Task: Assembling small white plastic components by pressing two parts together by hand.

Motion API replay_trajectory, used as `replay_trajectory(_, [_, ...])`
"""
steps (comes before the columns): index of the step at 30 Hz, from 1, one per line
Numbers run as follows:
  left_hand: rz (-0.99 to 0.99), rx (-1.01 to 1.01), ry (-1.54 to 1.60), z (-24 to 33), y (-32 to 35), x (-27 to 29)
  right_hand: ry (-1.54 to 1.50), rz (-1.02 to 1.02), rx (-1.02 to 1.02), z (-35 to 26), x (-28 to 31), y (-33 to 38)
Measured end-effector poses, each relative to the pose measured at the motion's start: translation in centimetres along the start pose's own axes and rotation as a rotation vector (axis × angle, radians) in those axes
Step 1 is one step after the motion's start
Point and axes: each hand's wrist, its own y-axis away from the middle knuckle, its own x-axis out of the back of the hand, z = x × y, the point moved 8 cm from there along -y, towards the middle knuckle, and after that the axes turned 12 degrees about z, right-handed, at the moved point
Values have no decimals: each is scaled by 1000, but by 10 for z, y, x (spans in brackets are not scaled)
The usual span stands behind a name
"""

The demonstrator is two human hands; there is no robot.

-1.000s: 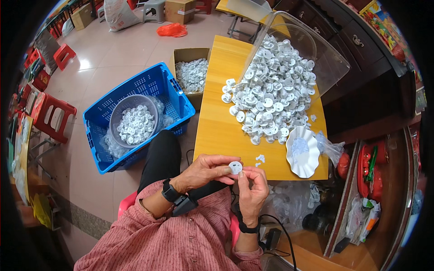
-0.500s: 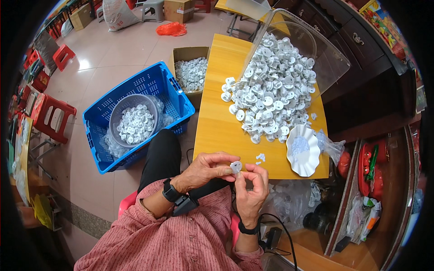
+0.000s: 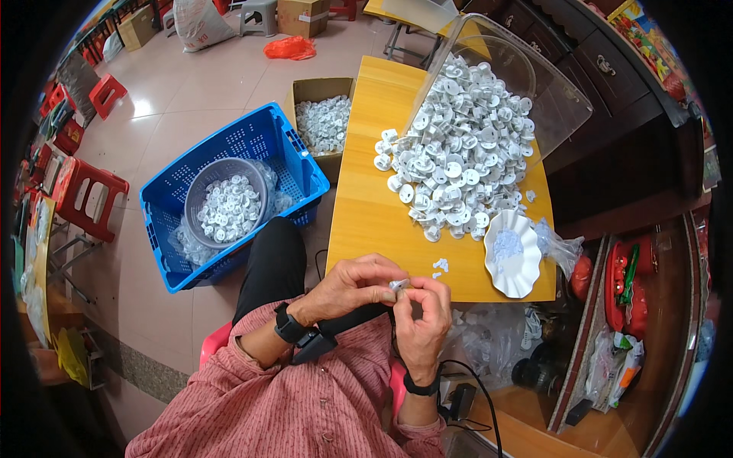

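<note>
Pinching one small white cap (image 3: 398, 285) between fingertips of left hand (image 3: 353, 285) and right hand (image 3: 424, 317), above table edge (image 3: 382, 252). Finished caps in basket (image 3: 226, 208); large pile (image 3: 458, 164) left.

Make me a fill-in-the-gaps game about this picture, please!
1. Both hands, left hand and right hand, pinch one small ____ part.
2. The grey bowl of parts sits inside a ____ crate.
3. The big pile of parts lies on a ____ table.
4. The wavy white dish stands at the table's ____ edge.

Missing words: white; blue; yellow; right
</note>
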Motion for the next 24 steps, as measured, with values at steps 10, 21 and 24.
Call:
replay_trajectory(10, [103,119,175,-9,1,7,-87,-27,-30,2,-6,2])
replay_trajectory(21, [81,49,114,-5,1,10,-27,-27,31,-2,-13,1])
replay_trajectory(24, [112,100,218,-6,2,12,-109,-52,-34,2,-15,1])
